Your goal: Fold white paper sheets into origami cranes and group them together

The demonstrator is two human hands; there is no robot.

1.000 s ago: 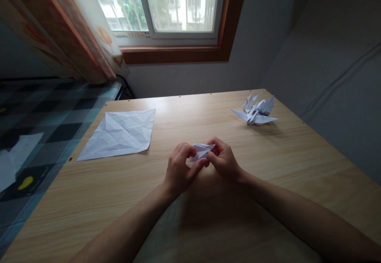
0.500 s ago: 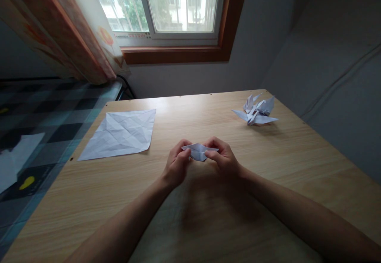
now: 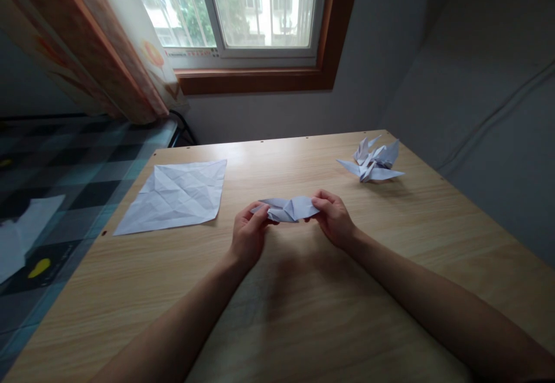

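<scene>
A small folded white paper figure (image 3: 288, 208) is stretched out sideways just above the wooden table (image 3: 303, 313). My left hand (image 3: 248, 238) pinches its left tip and my right hand (image 3: 336, 221) pinches its right tip, both with fingers closed on the paper. The figure's two wings spread flat between the hands, with a creased hump in the middle.
A creased, unfolded square paper sheet (image 3: 176, 195) lies flat at the table's left. Finished paper cranes (image 3: 373, 162) sit at the far right. A window (image 3: 251, 7) and a curtain (image 3: 104, 41) are behind; a checked cloth (image 3: 56, 186) with a white sheet lies left of the table.
My hands have drawn apart, the left going left and the right going right, and the folded paper between them has been pulled out wider and flatter.
</scene>
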